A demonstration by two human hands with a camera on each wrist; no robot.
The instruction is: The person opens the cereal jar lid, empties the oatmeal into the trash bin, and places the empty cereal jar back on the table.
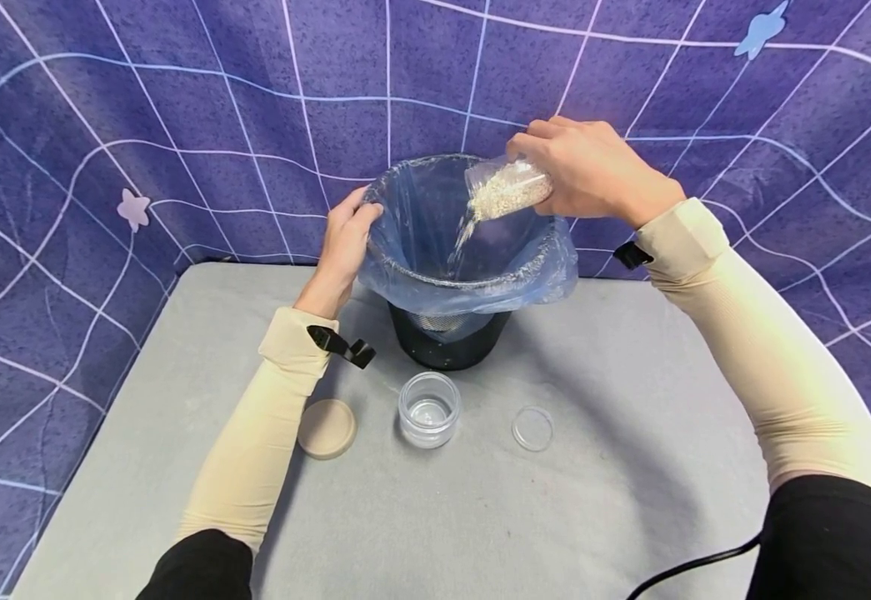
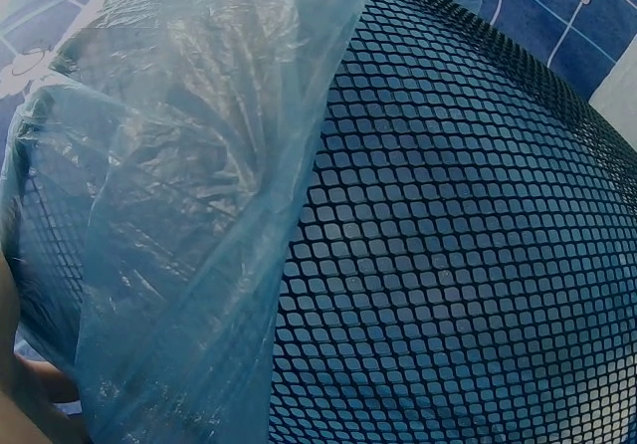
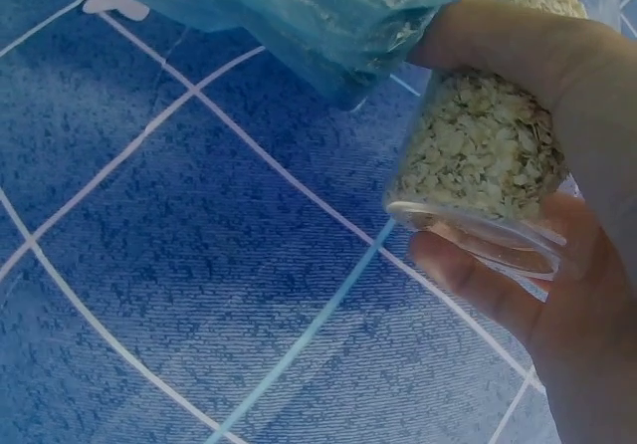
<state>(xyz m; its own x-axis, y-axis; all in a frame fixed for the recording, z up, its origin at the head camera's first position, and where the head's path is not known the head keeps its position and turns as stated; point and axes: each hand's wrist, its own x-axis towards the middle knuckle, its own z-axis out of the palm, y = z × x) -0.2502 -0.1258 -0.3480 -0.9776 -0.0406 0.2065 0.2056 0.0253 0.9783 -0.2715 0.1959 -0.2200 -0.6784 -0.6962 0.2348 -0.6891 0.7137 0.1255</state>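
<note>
The left wrist view is pretty much all black mesh bin [image 2: 458,245] and blue liner bag [image 2: 179,215], with only a sliver of skin at the lower left edge, so the grip doesn't show there; the bin's inside bottom is hidden too. From the head view the bin stands upright at the back of the grey table [image 1: 630,467], its liner folded out over the rim. The left hand [image 1: 341,250] curls its fingers over the near-left rim, gripping rim and liner together. The right hand [image 1: 593,171] is raised over the far-right rim, fingers and thumb wrapped around a clear jar of oats [image 1: 508,188] tipped mouth-down toward the opening, flakes streaming into the liner. In front of the bin sit an empty open glass jar [image 1: 428,409], a tan lid [image 1: 327,428] to its left beside the left sleeve, and a small clear lid [image 1: 533,428] to its right, all apart from each other.
</note>
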